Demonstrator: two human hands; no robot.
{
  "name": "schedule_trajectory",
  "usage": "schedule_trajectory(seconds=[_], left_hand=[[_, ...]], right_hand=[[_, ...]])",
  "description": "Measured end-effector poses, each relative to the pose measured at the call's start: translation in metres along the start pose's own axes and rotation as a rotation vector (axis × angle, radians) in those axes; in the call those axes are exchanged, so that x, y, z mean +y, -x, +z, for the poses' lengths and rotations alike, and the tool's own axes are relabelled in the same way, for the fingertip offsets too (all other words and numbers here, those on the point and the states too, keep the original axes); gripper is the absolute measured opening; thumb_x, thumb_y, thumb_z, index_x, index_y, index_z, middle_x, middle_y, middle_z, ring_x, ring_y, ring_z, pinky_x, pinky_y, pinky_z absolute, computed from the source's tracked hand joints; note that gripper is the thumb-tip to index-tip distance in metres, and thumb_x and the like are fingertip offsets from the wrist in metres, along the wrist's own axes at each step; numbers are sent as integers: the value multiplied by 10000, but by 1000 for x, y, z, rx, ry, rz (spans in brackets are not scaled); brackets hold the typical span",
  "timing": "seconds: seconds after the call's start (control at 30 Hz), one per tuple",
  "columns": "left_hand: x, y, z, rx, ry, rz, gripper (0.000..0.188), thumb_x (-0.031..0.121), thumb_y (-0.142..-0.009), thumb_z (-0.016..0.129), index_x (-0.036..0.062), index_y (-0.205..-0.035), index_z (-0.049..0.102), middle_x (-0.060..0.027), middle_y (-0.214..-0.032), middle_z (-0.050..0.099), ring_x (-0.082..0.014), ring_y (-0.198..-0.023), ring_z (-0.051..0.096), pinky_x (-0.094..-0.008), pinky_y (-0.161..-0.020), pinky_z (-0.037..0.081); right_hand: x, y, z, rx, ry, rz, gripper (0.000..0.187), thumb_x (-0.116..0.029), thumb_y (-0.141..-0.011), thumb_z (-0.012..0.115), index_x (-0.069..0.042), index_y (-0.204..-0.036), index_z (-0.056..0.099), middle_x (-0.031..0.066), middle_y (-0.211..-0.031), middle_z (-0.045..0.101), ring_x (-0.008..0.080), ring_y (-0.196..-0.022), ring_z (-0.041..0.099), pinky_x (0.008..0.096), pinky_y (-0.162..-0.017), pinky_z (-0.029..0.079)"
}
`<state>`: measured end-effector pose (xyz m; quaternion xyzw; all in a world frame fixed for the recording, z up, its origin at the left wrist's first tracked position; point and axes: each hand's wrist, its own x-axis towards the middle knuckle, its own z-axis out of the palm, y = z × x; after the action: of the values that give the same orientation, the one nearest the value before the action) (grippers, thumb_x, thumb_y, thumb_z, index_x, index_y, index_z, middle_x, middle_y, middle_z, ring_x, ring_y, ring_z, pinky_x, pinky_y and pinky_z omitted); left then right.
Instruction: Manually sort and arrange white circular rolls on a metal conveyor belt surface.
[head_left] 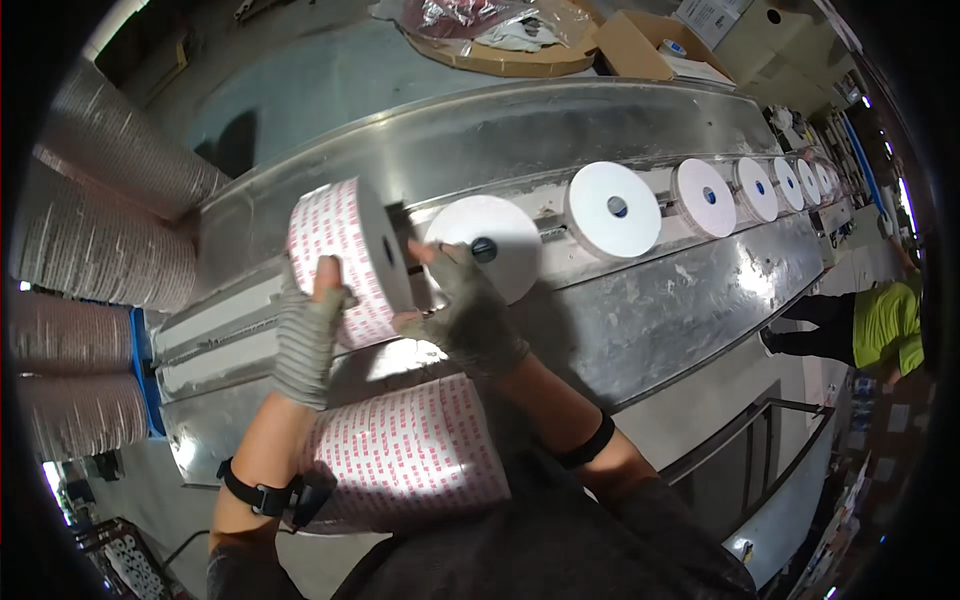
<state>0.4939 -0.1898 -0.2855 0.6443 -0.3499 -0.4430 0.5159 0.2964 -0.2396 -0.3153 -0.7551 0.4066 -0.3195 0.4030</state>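
Observation:
A wide roll of white tape or paper with red print point(345, 245) stands tilted on edge over the metal table, its plain white side turned right. My left hand point(312, 325), in a grey fingerless glove, grips its printed outer face, thumb up and the other fingers partly hidden. On the roll's right side is my right hand point(470, 310), also gloved, with thumb and fingers spread; the thumb tip meets the roll's lower edge. Just beyond this hand lies a flat white roll point(505, 225) with a dark core hole. A larger printed cylinder point(410, 450) sits close against my body.
More white rolls point(613, 210) line the track of the long metal table point(640, 330) toward the right. Tall stacks of rolls point(100, 230) rise at the left. An open cardboard box point(640, 45) is beyond the table. A person in a yellow-green top point(885, 325) stands at right.

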Motion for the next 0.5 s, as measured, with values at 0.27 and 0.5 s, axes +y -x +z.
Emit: schedule_trajectory(seconds=[0.27,0.5], left_hand=[[28,12,-55,-84,104,-118,607,251,-911,644,38,-1420,391,-116,-1238,555,-190,-1096,550,-357,-866,498],[-58,-36,-157,-468,-1469,590,853,349,-661,773,146,-1411,422,-266,-1289,430,-432,-1126,512,-476,-964,440]], right_hand=[[23,-23,16,-302,-969,194,981,-317,-644,835,-58,-1446,333,215,-1267,552,315,-1147,555,416,-955,448],[51,-41,58,-614,662,-265,780,-542,-656,743,-105,-1281,580,188,-1284,542,374,-1227,488,471,-1015,372]])
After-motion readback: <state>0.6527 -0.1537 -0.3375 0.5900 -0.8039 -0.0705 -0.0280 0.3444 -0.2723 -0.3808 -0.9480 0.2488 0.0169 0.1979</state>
